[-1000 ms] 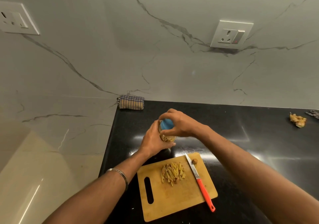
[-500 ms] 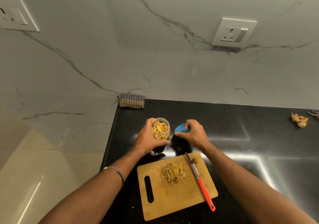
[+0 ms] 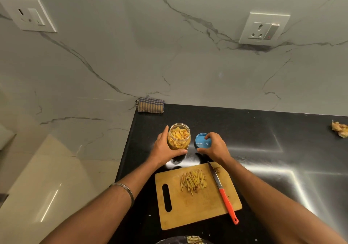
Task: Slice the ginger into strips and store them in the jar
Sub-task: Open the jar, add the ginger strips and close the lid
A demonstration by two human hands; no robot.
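A clear jar (image 3: 178, 136) half full of yellow ginger pieces stands open on the black counter, and my left hand (image 3: 165, 149) grips its side. Just right of it, my right hand (image 3: 214, 147) holds the blue lid (image 3: 202, 140), inner side up, low at the counter. Nearer to me lies a wooden cutting board (image 3: 195, 206) with a pile of ginger strips (image 3: 193, 181) on it. A knife with an orange handle (image 3: 225, 200) rests along the board's right side, blade pointing away from me.
A folded checked cloth (image 3: 150, 105) lies at the counter's back left corner against the marble wall. A lump of ginger scraps (image 3: 339, 128) sits at the far right. The counter's left edge (image 3: 126, 159) drops to a pale floor. More strips (image 3: 194, 240) show at the bottom edge.
My right hand took the blue lid off the jar and carried it to the right, down toward the counter. The jar stands open in my left hand.
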